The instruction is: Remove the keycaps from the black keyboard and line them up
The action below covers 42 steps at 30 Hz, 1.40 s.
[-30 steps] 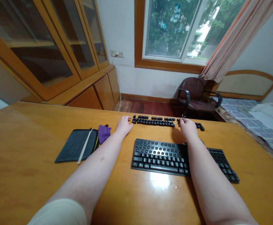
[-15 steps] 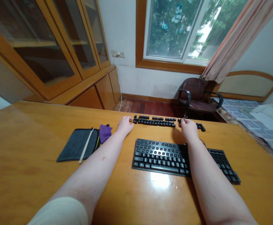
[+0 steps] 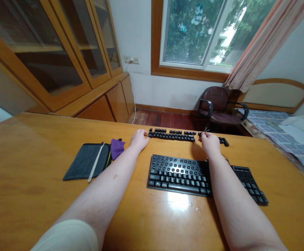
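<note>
At the left end of a row of loose black keycaps (image 3: 172,136) rests my left hand (image 3: 139,140), thumb and forefinger a little apart beside the end keycap. My right hand (image 3: 210,143) is closed in a pinch at the row's right part, its fingertips among the keycaps; what they hold is hidden. A thin wire-like piece (image 3: 206,129) shows just behind those fingers. Nearer to me lies a black keyboard (image 3: 178,174). Its upper rows are bare of caps, while lower rows and the number pad have theirs. My right forearm crosses over it.
On the left of the wooden desk (image 3: 31,167) lies a dark grey pouch (image 3: 85,162) with a pale flat stick (image 3: 96,162) across it. Beside it is a purple cloth (image 3: 117,149). An armchair (image 3: 216,104) stands beyond the desk's far edge, with a bed (image 3: 279,129) at the right.
</note>
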### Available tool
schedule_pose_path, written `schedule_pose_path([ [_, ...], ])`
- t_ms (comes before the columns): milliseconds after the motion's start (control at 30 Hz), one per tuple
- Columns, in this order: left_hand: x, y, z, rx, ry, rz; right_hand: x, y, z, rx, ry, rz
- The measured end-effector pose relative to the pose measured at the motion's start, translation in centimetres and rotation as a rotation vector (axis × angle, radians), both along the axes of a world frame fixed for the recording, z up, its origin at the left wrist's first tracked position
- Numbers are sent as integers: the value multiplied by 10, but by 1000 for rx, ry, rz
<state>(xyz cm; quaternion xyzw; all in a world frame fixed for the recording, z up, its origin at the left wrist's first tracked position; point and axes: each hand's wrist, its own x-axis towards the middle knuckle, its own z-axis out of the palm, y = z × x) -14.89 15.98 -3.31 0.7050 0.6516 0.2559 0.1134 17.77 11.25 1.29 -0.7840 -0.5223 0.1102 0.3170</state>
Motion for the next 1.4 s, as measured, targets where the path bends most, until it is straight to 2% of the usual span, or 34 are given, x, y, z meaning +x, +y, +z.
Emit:
schedule_pose_path([
  [900,1,0,0,4,-10,26,3,2,-5,33,36,22],
  [1400,7,-2,1,9,30,65,-4,-8,9,64,-34,-40],
])
